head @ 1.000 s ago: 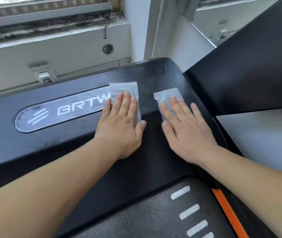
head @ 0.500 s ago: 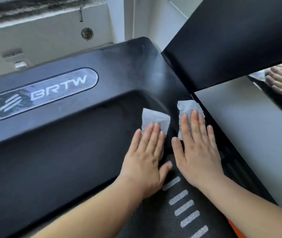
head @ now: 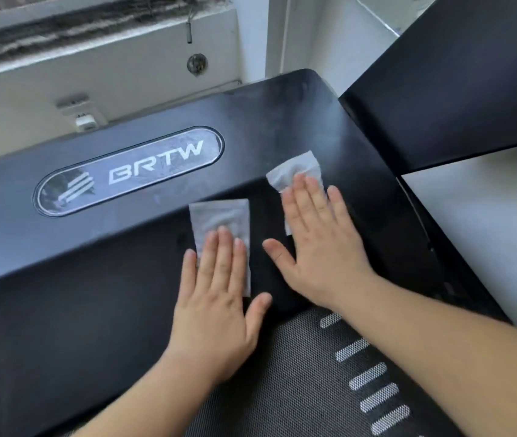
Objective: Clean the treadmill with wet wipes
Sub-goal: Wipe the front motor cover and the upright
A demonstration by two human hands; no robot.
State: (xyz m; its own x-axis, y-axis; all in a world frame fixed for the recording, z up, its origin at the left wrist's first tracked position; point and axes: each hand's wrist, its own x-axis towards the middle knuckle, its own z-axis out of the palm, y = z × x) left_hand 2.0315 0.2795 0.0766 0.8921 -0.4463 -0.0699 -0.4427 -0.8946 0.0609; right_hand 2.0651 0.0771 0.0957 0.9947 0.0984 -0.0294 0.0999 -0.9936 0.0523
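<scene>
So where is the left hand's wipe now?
In the head view the wipe lies flat on the black treadmill cover, under the left hand, below the right end of the BRTW badge.

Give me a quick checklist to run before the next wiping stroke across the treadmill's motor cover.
1. Left hand pressing flat on the left wipe: ok.
2. Right hand pressing flat on the right wipe: ok.
3. Wipes apart, not overlapping: ok.
4. Both wipes on the motor cover, off the belt: ok.
5. Wipes moist enough: cannot tell.
6. Logo plate free of streaks: cannot tell.
</scene>
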